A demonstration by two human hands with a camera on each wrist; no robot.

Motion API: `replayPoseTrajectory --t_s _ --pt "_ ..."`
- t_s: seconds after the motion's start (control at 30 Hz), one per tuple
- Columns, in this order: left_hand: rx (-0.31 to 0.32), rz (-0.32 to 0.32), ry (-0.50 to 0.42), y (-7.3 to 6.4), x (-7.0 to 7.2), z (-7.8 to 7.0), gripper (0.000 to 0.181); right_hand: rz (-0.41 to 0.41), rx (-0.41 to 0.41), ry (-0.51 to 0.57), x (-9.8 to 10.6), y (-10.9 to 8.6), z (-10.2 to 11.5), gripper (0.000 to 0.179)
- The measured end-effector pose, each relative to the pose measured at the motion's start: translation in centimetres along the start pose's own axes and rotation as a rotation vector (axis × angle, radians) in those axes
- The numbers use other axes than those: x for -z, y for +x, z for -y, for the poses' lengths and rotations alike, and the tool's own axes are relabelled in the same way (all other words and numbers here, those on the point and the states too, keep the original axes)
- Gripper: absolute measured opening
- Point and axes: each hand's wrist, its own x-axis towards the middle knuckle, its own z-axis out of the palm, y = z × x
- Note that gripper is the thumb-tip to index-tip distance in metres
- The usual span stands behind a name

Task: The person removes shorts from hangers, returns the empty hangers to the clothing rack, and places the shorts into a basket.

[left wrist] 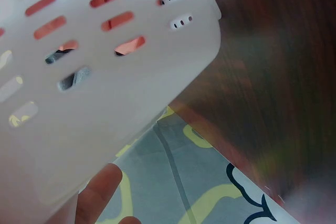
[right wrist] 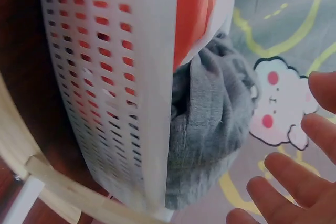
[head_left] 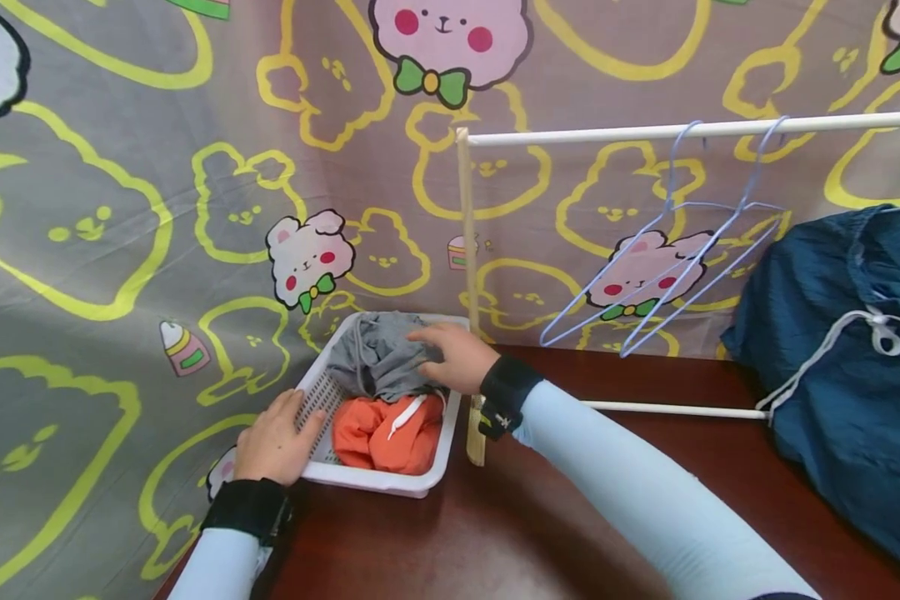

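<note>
Left hand [head_left: 276, 437]: lay open against the rim of the white basket [head_left: 375, 481]
Basket: stood on the desk [head_left: 420, 550]
Orange cloth [head_left: 386, 437]: lay in its near half
Right hand [head_left: 459, 358]: was open over the grey cloth [head_left: 378, 358]
Grey cloth: lay in its far half

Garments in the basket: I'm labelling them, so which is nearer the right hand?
The grey garment, at the basket's far end; the orange garment lies at the near end, farther from the right hand.
</note>
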Motion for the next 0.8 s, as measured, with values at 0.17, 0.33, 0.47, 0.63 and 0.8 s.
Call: replayPoseTrajectory --t_s 0.17,0.33,0.47,0.63,0.8 --pt "-0.002 0.005 0.006 -0.1 0.1 -0.2 0.068 -0.006 0.009 0.033 0.7 -3.3 -0.4 0.055" --pt "0.009 0.021 0.0 -0.3 0.0 -0.3 0.07 -0.032 -0.025 0.052 0.9 -7.1 -1.3 0.056" --pt "0.016 0.036 0.001 -0.6 0.0 -0.2 0.071 -0.092 -0.066 0.043 0.7 -9.8 -2.3 0.056" --pt "0.012 0.04 0.01 -0.6 0.2 -0.2 0.072 -0.17 -0.114 0.02 0.3 -12.9 -3.7 0.058" --pt "0.015 0.048 0.008 -0.5 0.4 -0.3 0.074 -0.224 -0.138 -0.015 0.3 -15.8 -5.0 0.059"
